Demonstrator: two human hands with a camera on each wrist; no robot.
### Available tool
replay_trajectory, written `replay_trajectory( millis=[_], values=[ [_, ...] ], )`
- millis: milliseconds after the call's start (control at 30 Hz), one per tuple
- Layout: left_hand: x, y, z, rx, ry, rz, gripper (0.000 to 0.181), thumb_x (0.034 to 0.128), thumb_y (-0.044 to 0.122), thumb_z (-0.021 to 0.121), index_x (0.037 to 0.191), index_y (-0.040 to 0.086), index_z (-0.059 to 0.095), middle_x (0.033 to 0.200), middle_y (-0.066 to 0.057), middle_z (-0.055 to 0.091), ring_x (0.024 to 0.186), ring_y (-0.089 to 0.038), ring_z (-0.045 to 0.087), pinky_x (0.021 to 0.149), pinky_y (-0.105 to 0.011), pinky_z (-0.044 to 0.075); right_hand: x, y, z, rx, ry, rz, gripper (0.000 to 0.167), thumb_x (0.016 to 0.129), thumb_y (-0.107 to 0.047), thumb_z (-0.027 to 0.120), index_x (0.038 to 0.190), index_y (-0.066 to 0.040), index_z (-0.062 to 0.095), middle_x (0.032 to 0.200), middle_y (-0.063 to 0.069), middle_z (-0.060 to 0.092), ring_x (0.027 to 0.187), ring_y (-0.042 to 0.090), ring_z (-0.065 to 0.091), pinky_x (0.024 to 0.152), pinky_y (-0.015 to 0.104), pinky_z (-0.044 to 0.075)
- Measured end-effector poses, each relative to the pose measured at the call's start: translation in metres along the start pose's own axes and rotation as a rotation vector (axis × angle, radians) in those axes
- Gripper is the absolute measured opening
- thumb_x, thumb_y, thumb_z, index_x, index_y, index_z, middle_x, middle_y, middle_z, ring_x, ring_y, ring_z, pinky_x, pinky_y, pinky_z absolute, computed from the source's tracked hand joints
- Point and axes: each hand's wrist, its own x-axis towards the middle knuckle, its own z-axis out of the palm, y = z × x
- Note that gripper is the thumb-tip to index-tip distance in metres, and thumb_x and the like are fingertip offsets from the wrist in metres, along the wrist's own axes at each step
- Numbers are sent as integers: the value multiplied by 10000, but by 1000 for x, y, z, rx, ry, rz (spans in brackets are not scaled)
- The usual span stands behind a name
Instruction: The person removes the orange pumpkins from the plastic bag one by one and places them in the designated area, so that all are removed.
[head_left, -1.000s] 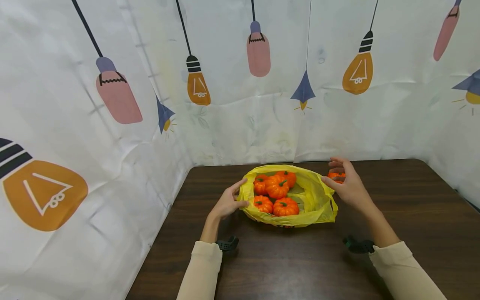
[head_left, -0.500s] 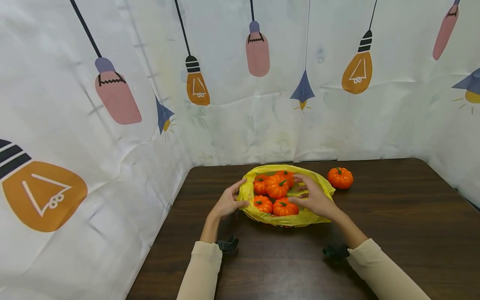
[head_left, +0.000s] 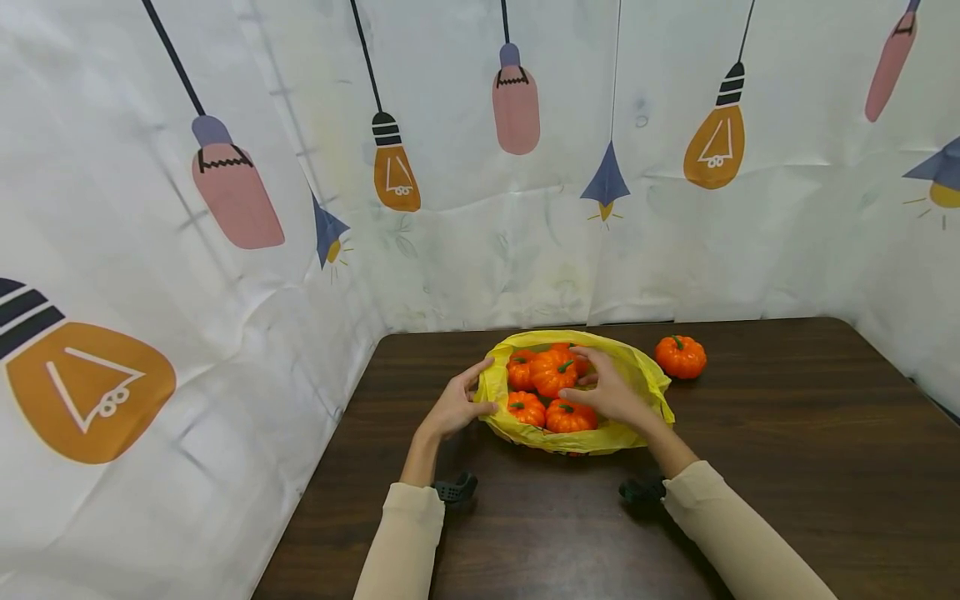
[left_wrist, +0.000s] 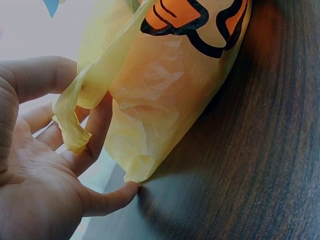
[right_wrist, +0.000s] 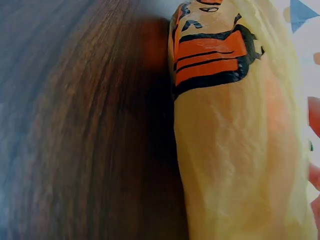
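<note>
A yellow plastic bag lies with its mouth wide, holding several small orange pumpkins, including a central one and a front one. My left hand rests against the bag's left side. In the left wrist view, a twisted bag handle hangs across the fingers of the left hand, its thumb touching a bag corner. My right hand reaches inside, thumb and fingers spread at the central pumpkin's right side. The right wrist view shows mostly the bag's printed side, with fingertips at the edge.
A single orange pumpkin sits on the dark wooden table, right of the bag. Behind and to the left hangs a white sheet printed with lamps. Dark wrist straps are on both arms.
My right hand has moved left from the loose pumpkin beside the bag to the central pumpkin inside. That loose pumpkin is now uncovered. The left hand stays at the bag's side.
</note>
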Motion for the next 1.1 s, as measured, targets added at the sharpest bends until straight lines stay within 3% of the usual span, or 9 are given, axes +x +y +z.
replay_trajectory(
  millis=[233,467,700,1100],
  values=[
    [-1,2,1,11,3,-8,845,919,-13,688,1635,179,281,1659,-191,300,943,-150,688,744,-256,581,7,4,6,-17,11,18,832,910,-305,788,1585,-145,328,1600,205,278,1136,382,582,904,456,557],
    [-1,1,1,4,2,-11,853,919,-19,691,1636,184,277,1656,-192,309,966,-159,698,736,-259,578,11,1,11,-30,29,9,848,878,-280,823,1568,-113,359,1560,235,311,1147,399,561,993,541,507],
    [-1,0,1,3,3,-16,854,925,-17,680,1642,167,254,1662,-224,277,944,-160,706,748,-259,582,14,1,14,-50,35,46,881,858,-289,842,1565,-103,350,1511,247,340,1149,375,532,947,510,508],
    [-1,2,1,18,2,-12,863,921,-17,691,1640,199,266,1674,-189,268,993,-196,719,752,-270,585,9,-5,11,99,65,42,856,873,-223,828,1562,-120,330,1555,246,356,1238,398,493,977,501,480]
  ],
)
